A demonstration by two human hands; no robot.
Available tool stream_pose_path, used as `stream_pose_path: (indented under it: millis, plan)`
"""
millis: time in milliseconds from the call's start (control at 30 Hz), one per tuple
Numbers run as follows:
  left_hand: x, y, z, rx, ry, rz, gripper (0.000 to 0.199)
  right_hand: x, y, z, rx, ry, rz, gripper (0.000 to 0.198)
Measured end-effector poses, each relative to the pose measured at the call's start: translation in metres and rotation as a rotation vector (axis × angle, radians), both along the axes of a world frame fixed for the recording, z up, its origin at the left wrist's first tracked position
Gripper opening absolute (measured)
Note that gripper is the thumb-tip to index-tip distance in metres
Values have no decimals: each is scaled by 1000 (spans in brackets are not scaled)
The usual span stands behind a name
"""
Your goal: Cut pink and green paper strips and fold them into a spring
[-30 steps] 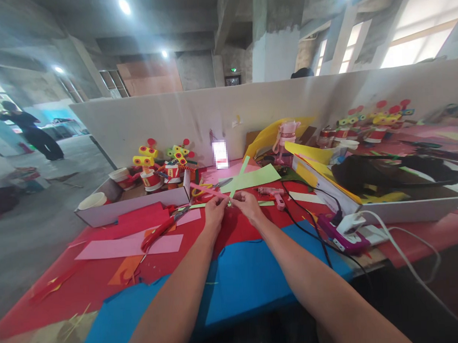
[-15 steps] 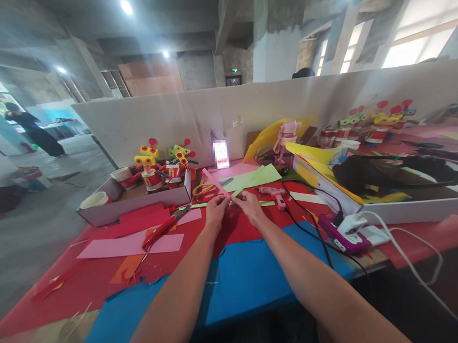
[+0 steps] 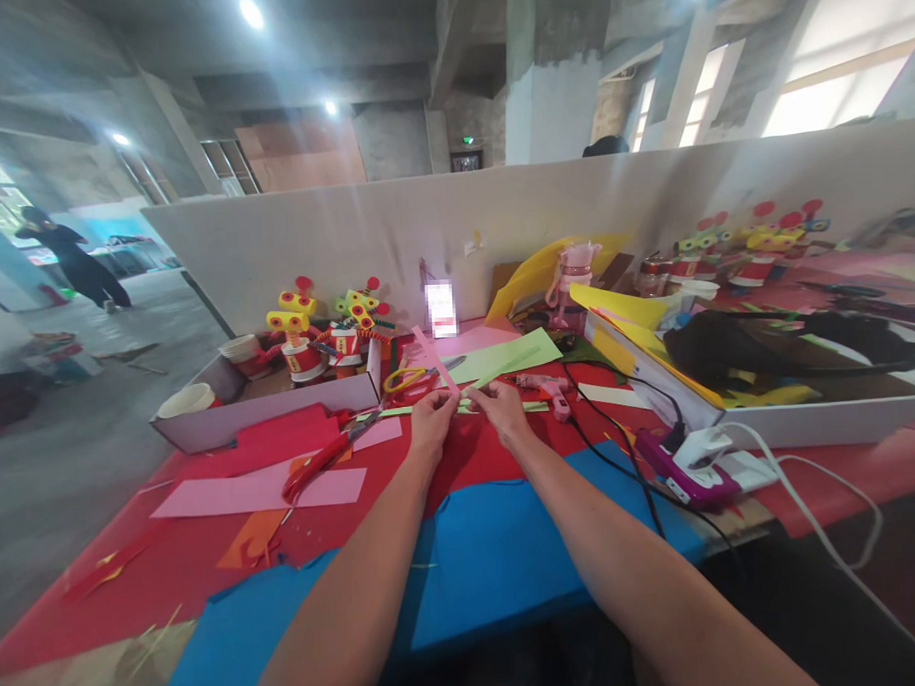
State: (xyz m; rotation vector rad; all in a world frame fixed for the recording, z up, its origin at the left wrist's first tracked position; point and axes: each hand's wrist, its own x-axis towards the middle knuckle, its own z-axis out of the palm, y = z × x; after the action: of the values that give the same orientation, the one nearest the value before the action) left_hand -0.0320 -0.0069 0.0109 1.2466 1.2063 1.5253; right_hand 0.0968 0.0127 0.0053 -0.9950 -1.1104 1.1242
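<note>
Near the middle of the table my left hand (image 3: 434,420) pinches a pink paper strip (image 3: 435,358), which slants up and to the left. Close beside it, my right hand (image 3: 503,409) is pinching a light green paper strip (image 3: 519,365) that slants up to the right. The strips' lower ends meet between my fingertips; how they join is too small to tell. Behind the hands lie a green paper sheet (image 3: 495,356) and yellow-handled scissors (image 3: 405,381). A pink glue gun (image 3: 555,392) rests right of my right hand. Red-handled scissors (image 3: 316,468) lie on pink paper (image 3: 223,493) to the left.
A box (image 3: 272,418) at left holds paper-cup figures (image 3: 302,353). At right stand another box (image 3: 828,422) with a black bag (image 3: 743,348) and a purple power strip (image 3: 679,470) with cables. A lit phone (image 3: 441,309) leans on the partition (image 3: 311,238). Blue sheeting (image 3: 502,552) covers the front edge.
The pink strip has swung slightly to stand steeper, and the green strip now points further to the right. Both hands stay nearly in place. The distant person at left has shifted slightly.
</note>
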Motion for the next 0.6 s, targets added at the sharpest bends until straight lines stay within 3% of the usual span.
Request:
stream_pose_path:
  millis: [433,600]
  plan:
    - [-1,-2,1,-33,-33,1,35,46,25,11,55,294,-277,40]
    - [-2,-1,0,-38,-38,-11,35,60,25,17,49,357,-315,42]
